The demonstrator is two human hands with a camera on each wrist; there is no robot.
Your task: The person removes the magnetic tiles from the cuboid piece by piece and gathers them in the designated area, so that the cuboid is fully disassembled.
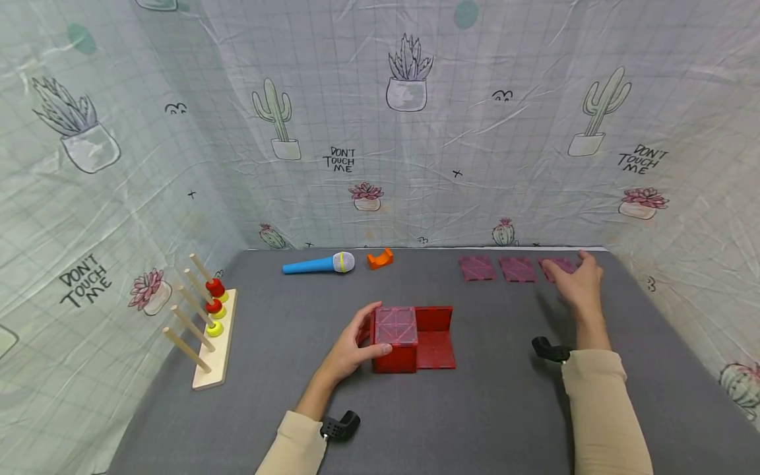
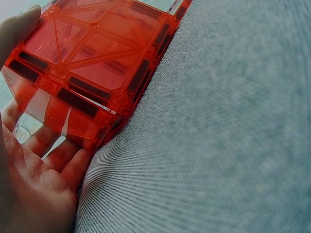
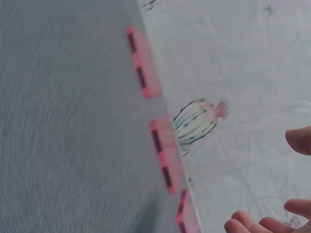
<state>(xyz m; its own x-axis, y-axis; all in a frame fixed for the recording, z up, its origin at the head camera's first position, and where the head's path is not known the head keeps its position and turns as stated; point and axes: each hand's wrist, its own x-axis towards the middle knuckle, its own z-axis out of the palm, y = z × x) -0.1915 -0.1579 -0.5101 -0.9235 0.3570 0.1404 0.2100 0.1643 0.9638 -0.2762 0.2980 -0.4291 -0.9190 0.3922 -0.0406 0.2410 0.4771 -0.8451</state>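
Note:
My left hand [image 1: 347, 349] holds a cube of translucent red magnetic tiles [image 1: 395, 359] from its left side, thumb at the front and fingers at the back. In the left wrist view the thumb lies along the near side of the cube [image 2: 92, 48], with the fingers behind a clear red wall. Joined to its right are a standing tile [image 1: 434, 318] and a flat tile [image 1: 436, 351]. Over the rightmost loose red tile [image 1: 566, 265] hovers my right hand [image 1: 580, 287]; its thumb and fingers are spread, with nothing between them in the right wrist view.
Two more red tiles, the left one [image 1: 477, 268] and the middle one [image 1: 518, 269], lie by the back edge. A blue toy microphone [image 1: 317, 264] and an orange curved piece [image 1: 380, 258] lie further left. A wooden peg board [image 1: 220, 356] with rings stands at left.

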